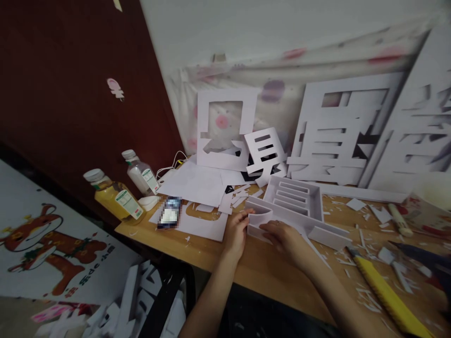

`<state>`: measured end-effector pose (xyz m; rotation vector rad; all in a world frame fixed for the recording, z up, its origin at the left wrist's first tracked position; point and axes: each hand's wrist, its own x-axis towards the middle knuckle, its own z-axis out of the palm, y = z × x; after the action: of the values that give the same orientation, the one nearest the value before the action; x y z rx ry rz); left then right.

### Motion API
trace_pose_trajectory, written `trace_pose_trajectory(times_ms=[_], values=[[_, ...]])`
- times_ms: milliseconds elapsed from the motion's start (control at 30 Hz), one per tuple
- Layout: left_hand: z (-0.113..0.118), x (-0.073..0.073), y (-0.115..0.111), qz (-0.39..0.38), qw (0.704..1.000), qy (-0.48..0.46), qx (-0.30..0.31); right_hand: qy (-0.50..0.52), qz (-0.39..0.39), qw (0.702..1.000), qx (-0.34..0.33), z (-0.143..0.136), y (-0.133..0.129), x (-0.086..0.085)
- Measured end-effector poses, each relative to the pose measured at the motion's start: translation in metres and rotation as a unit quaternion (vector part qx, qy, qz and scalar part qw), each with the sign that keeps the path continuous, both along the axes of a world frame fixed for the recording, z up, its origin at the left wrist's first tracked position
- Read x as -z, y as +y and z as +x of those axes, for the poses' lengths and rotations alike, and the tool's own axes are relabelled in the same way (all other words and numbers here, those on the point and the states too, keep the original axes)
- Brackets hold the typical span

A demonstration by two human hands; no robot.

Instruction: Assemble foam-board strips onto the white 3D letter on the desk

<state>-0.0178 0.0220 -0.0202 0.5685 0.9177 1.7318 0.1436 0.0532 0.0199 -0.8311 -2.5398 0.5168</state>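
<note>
A white box-like character piece [296, 199] with raised side walls and slots lies on the wooden table. At its near left end stands a thin curved white strip [260, 218]. My left hand [237, 230] pinches the strip's left end between thumb and fingers. From the right, my right hand [284, 237] is closed with its fingertips on the strip's near side. The fingers partly hide the strip's lower edge.
A yellow utility knife [384, 291] lies at the right among white scraps. Further left are a phone [169, 212], a bottle of yellow liquid [118, 199] and a clear bottle [141, 173]. Cut-out white boards [331, 131] lean at the back. A paper cup [431, 206] stands far right.
</note>
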Motion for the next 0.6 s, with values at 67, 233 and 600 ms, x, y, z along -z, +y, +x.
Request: trace_pose_trajectory(times_ms=[67, 233, 600], values=[[0.0001, -0.0009, -0.0006, -0.002, 1.0, 0.001, 0.001, 0.002, 0.002, 1.0, 0.0, 0.0, -0.0005, -0.0004], [0.0001, -0.0012, -0.0014, -0.007, 1.0, 0.003, 0.004, 0.004, 0.004, 1.0, 0.006, -0.0007, -0.0006, 0.001], [-0.0013, 0.0058, -0.0009, 0.0, 0.999, 0.039, 0.0, -0.003, -0.003, 1.0, 0.017, -0.0012, -0.0018, -0.0001]])
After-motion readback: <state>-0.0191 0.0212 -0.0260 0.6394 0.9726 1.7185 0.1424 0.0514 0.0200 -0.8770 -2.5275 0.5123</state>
